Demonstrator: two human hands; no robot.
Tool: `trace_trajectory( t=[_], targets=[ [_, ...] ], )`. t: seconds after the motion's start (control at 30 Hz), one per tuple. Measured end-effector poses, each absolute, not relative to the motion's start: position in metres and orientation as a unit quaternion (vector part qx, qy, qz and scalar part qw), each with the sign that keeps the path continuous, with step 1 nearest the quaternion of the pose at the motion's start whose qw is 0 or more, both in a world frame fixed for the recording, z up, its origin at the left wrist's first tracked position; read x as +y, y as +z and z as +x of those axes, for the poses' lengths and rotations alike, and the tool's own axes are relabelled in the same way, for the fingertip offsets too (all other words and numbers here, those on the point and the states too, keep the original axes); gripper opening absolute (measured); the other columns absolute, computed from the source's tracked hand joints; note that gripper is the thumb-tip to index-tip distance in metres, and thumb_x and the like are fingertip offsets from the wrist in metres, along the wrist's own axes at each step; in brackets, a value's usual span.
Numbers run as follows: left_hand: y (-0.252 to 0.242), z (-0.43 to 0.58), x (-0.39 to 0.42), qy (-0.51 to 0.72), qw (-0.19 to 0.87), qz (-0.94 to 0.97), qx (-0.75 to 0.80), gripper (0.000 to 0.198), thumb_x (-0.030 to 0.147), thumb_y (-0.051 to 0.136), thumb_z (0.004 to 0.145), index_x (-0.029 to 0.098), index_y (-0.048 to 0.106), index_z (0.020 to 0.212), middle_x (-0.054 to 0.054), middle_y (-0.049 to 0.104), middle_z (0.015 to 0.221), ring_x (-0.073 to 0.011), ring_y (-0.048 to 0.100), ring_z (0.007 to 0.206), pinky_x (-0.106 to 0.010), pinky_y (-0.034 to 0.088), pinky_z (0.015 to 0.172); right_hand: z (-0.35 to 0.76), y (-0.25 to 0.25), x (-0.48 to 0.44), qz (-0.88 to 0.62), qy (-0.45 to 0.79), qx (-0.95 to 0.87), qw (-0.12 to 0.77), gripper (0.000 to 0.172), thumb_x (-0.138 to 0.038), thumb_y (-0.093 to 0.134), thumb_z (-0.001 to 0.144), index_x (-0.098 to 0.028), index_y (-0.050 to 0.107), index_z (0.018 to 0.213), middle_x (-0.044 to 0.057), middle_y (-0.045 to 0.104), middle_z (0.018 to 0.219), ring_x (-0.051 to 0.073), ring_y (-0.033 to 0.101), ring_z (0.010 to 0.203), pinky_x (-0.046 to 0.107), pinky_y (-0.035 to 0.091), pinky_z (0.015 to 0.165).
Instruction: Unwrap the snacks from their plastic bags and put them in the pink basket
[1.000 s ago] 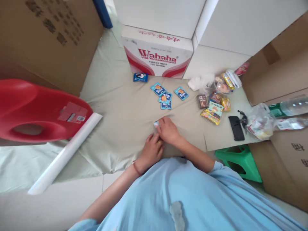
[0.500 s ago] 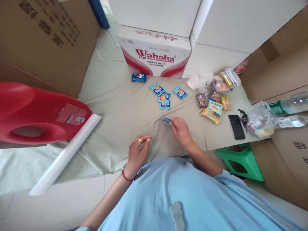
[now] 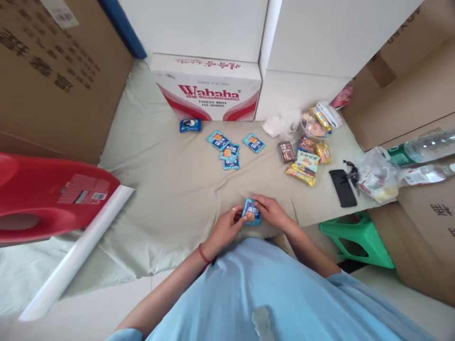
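Note:
A small blue snack packet (image 3: 251, 211) is held just above the cloth-covered surface (image 3: 170, 184), close to my body. My left hand (image 3: 225, 229) pinches its left edge, a ring on one finger and a red band on the wrist. My right hand (image 3: 272, 212) grips its right edge. Three more blue packets (image 3: 230, 150) lie in a loose group farther out on the cloth, and a darker blue packet (image 3: 190, 125) lies by the Wahaha box (image 3: 208, 97).
A pile of mixed snack packets (image 3: 305, 158), a black phone (image 3: 342, 187), a plastic bag (image 3: 377, 177) and water bottles (image 3: 423, 149) sit at the right. A red plastic stool (image 3: 46, 199) and a white roll (image 3: 78, 251) lie left. A green stool (image 3: 355, 239) stands lower right. Cardboard boxes surround everything.
My right hand has carried the blue packet back toward my body, and my left hand has come up to take its other edge. The camera has shifted a little.

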State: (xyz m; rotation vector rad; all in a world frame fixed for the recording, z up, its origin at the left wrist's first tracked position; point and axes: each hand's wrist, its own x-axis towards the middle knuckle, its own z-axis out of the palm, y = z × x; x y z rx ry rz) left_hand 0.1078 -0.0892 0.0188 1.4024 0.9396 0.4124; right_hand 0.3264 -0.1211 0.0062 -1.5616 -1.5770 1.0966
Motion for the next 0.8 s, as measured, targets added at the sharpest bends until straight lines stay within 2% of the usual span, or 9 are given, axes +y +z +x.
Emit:
trace_trajectory(
  t=[0.1,0.2,0.33,0.4,0.5,0.67,0.73,0.8],
  targets=[
    [0.018,0.101,-0.086,0.194,0.578,0.646,0.459,0.033,0.045,0.06,0.093,0.019,0.072,0.11,-0.01,0.08,0.106,-0.025,0.075,0.097,-0.042,0.06,0.092,0.37,0.011,-0.097,-0.637,0.282,-0.658,0.285,0.038,-0.023,0.048,0.1,-0.022,0.074,0.127,0.012,0.077,0.119,0.026,0.068,0.111,0.044,0.053,0.103],
    [0.018,0.085,-0.08,0.211,0.506,0.664,0.508,0.033,0.047,0.056,0.094,0.02,0.073,0.105,-0.007,0.079,0.098,-0.0227,0.074,0.089,-0.038,0.06,0.087,0.413,0.017,-0.063,-0.682,0.164,-0.675,0.228,0.042,-0.017,0.045,0.098,-0.02,0.073,0.13,0.014,0.076,0.113,0.029,0.065,0.107,0.044,0.051,0.099],
    [0.014,0.051,-0.08,0.242,0.402,0.681,0.562,0.037,0.05,0.052,0.096,0.021,0.073,0.102,-0.008,0.076,0.103,-0.0233,0.072,0.094,-0.037,0.058,0.085,0.436,0.019,-0.034,-0.727,0.1,-0.668,0.121,0.034,-0.012,0.05,0.097,-0.018,0.078,0.114,0.017,0.074,0.101,0.034,0.06,0.11,0.047,0.048,0.099],
    [0.009,0.029,-0.085,0.252,0.332,0.691,0.59,0.036,0.049,0.052,0.097,0.021,0.073,0.103,-0.009,0.074,0.109,-0.025,0.071,0.101,-0.039,0.058,0.09,0.436,0.019,-0.03,-0.731,0.074,-0.67,0.103,0.031,-0.011,0.051,0.097,-0.018,0.079,0.107,0.018,0.073,0.103,0.036,0.057,0.114,0.05,0.046,0.101],
    [0.0,-0.002,-0.097,0.253,0.249,0.694,0.626,0.033,0.046,0.051,0.098,0.022,0.073,0.102,-0.01,0.072,0.113,-0.0269,0.069,0.107,-0.042,0.057,0.095,0.439,0.023,-0.023,-0.728,0.017,-0.672,0.138,0.032,-0.016,0.049,0.099,-0.02,0.078,0.112,0.017,0.071,0.112,0.035,0.055,0.117,0.05,0.047,0.102],
    [-0.015,-0.018,-0.114,0.255,0.208,0.701,0.633,0.026,0.039,0.051,0.098,0.022,0.072,0.098,-0.011,0.07,0.112,-0.0277,0.068,0.107,-0.044,0.056,0.099,0.473,0.03,0.019,-0.791,-0.092,-0.542,0.267,0.04,-0.03,0.054,0.097,-0.017,0.065,0.134,0.019,0.06,0.132,0.033,0.059,0.118,0.046,0.05,0.099],
    [-0.017,-0.015,-0.116,0.267,0.198,0.711,0.62,0.023,0.036,0.053,0.096,0.023,0.071,0.097,-0.011,0.071,0.109,-0.029,0.067,0.107,-0.046,0.055,0.099,0.488,0.031,0.04,-0.81,-0.072,-0.514,0.274,0.036,-0.035,0.059,0.094,-0.016,0.067,0.124,0.019,0.062,0.127,0.032,0.062,0.112,0.046,0.052,0.097],
    [-0.017,-0.012,-0.117,0.276,0.2,0.716,0.61,0.022,0.036,0.054,0.096,0.024,0.071,0.095,-0.011,0.072,0.106,-0.0297,0.066,0.105,-0.047,0.055,0.098,0.497,0.035,0.053,-0.811,-0.034,-0.506,0.292,0.026,-0.038,0.058,0.094,-0.016,0.068,0.105,0.016,0.068,0.111,0.029,0.064,0.102,0.046,0.052,0.094]
  ],
)
